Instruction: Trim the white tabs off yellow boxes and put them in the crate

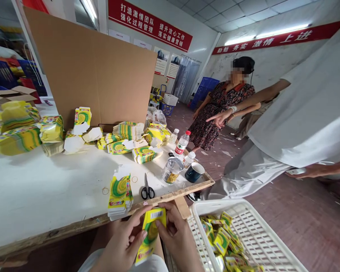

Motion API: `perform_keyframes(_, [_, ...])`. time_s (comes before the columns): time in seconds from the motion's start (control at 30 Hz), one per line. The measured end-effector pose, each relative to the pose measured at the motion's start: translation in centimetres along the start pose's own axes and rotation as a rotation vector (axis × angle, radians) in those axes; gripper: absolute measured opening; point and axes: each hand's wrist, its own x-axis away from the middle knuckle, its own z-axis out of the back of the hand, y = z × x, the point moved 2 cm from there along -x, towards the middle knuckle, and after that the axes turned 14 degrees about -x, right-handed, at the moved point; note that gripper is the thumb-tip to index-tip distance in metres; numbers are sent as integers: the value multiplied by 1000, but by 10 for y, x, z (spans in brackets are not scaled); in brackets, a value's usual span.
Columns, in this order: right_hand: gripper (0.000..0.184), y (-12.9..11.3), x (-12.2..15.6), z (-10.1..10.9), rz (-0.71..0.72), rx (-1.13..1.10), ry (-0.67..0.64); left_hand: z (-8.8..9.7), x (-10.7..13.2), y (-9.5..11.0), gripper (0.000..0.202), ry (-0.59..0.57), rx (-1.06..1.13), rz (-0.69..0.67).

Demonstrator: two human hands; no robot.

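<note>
Both my hands hold one flat yellow-and-green carton [150, 233] over my lap, below the table's front edge. My left hand [123, 243] pinches its left side, thumb on the face. My right hand [178, 237] grips its right side, fingers curled. A small stack of the same flat cartons [119, 196] lies on the white table [45, 189] just above my hands. Black scissors [147, 191] rest beside that stack.
A white plastic basket [252, 223] with several folded cartons stands at my right. Piles of cartons [19, 128], a glass jar [172, 170], a dark cup [194, 172] and water bottles [182, 143] sit on the table. A cardboard sheet [93, 71] stands behind. Two people stand on the right; one arm [249, 102] points left.
</note>
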Motion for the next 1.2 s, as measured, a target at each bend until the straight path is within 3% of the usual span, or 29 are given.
perform_keyframes(0.2, [43, 2, -1, -4, -4, 95, -118, -2, 0, -1, 49, -67, 20, 29])
perform_keyframes(0.47, [35, 9, -4, -10, -74, 182, -59, -5, 0, -3, 50, -76, 8, 54])
perform_keyframes(0.73, [28, -1, -8, 6, 19, -5, -169, 1, -2, 1, 52, -33, 79, 89])
perform_keyframes(0.93, [25, 5, -10, -4, 8, -302, -61, -10, -5, 4, 53, -16, 80, 69])
perform_keyframes(1.0, [25, 3, -8, 2, 34, -267, -1, -8, -6, 6, 46, 15, -16, 32])
perform_keyframes(1.1, [28, -8, -3, 42, 218, 117, 298, 11, -10, 2, 42, 204, -367, -74])
perform_keyframes(1.2, [39, -19, 3, 89, 423, 582, 645, 38, -15, -14, 56, 430, -737, -146])
